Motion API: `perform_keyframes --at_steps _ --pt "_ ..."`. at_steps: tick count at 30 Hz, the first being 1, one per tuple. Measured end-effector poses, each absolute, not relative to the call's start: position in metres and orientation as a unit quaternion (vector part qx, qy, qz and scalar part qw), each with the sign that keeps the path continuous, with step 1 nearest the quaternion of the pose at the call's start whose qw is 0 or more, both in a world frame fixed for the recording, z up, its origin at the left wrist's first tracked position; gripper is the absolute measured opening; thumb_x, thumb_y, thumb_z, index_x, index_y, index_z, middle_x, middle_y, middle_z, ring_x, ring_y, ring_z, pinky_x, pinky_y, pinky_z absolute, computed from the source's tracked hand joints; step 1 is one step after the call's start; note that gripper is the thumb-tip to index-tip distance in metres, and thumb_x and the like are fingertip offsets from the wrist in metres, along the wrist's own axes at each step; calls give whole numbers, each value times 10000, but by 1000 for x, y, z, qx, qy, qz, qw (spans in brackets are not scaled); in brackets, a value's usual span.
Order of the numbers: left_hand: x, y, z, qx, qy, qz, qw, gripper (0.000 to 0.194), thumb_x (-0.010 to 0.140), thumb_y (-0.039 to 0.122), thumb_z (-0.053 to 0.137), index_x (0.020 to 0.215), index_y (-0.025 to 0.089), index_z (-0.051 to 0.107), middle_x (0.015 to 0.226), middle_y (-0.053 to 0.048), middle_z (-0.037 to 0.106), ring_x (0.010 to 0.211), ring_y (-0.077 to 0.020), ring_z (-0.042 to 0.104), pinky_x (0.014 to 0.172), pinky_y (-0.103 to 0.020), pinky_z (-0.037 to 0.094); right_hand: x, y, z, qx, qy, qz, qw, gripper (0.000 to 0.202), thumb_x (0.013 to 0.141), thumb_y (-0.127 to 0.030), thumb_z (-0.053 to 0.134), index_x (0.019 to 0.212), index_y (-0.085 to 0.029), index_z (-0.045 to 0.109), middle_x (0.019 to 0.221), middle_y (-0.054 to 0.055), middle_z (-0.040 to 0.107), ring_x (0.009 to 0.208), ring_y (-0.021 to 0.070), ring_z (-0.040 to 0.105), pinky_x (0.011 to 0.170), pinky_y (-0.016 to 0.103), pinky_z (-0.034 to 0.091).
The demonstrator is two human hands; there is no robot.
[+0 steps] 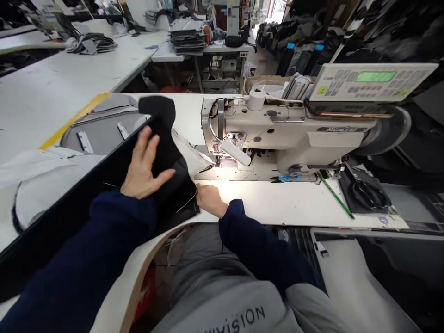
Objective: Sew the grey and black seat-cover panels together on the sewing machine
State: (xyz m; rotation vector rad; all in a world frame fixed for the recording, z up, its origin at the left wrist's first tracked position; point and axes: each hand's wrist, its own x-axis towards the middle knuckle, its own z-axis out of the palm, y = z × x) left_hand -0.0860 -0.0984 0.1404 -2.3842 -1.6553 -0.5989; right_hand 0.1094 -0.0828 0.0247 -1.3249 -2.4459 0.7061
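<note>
A black fabric piece (173, 185) with a pale underside spreads over the white table left of the sewing machine (256, 125). My left hand (143, 169) lies on top of it, fingers spread. At its right edge, my right hand (211, 199) has its fingers closed on the fabric, and the fingertips are partly hidden. The white underside (190, 152) narrows toward the lit needle area, close to the presser foot; whether it lies under the foot I cannot tell. A loose light thread hangs across the black surface near my right hand.
Blue-handled thread snips (286, 178) lie on the machine bed. Black scissors (369, 192) and a green stick (336, 198) rest at the right. A control panel (373, 82) stands above the machine. Grey panels (100, 132) lie behind the fabric. The table edge curves before my lap.
</note>
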Motion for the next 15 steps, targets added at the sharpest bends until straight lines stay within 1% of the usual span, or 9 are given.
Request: perform_keyframes --at_steps 1,2,4,5,6,8,10,13,15 --pt "-83 -101 131 -808 -553 -178 95 809 842 541 537 1475 161 208 1535 -152 214 1416 -340 154 1140 -569 121 110 -82 24 -458 -847 238 129 224 861 -196 488 1033 -123 611 831 100 690 778 238 655 699 337 475" --pt "-80 -105 121 -815 -552 -146 97 854 799 575 568 1476 184 225 1538 -135 224 1422 -349 132 1140 -583 46 111 -82 24 -459 -848 235 125 232 853 -195 475 1025 -126 615 856 112 693 797 245 655 699 330 466" --pt "-76 -118 103 -821 -559 -77 89 840 741 576 615 1454 258 304 1538 -89 246 1421 -366 126 1116 -606 -70 112 -79 24 -460 -849 232 118 235 844 -200 460 1001 -130 620 911 127 692 837 245 652 700 313 450" --pt "-77 -125 97 -816 -569 -55 82 801 736 542 624 1439 289 335 1539 -67 247 1421 -366 130 1110 -606 -92 112 -78 24 -461 -849 230 116 240 845 -203 450 1000 -131 618 940 130 688 852 242 649 699 306 444" --pt "-79 -131 95 -808 -583 -44 79 763 744 493 620 1432 307 348 1541 -51 244 1421 -359 137 1114 -599 -91 112 -77 24 -460 -850 229 116 249 848 -205 438 1011 -133 612 966 131 684 859 238 646 694 302 437" --pt "-86 -140 101 -785 -611 -53 88 725 776 382 576 1449 297 318 1538 -51 253 1419 -330 171 1133 -575 -53 111 -77 24 -457 -853 226 115 271 857 -204 409 1046 -140 592 994 121 678 843 230 644 675 299 425" --pt "-95 -141 116 -750 -639 -96 140 720 789 294 538 1463 265 288 1525 -68 284 1412 -310 210 1148 -562 9 109 -78 25 -448 -858 223 114 272 862 -196 388 1049 -154 581 984 101 680 814 222 641 658 296 411" --pt "-96 -130 138 -689 -658 -171 250 699 782 213 538 1447 227 322 1506 -93 318 1380 -329 271 1133 -610 58 105 -82 27 -424 -869 226 120 251 860 -178 384 1017 -165 579 951 85 685 798 215 635 652 290 393" --pt "-88 -113 141 -695 -644 -185 263 676 785 170 535 1432 211 343 1498 -106 324 1356 -345 302 1108 -663 63 103 -83 26 -413 -871 235 128 244 857 -170 385 1006 -160 578 930 87 690 786 214 634 647 285 386"
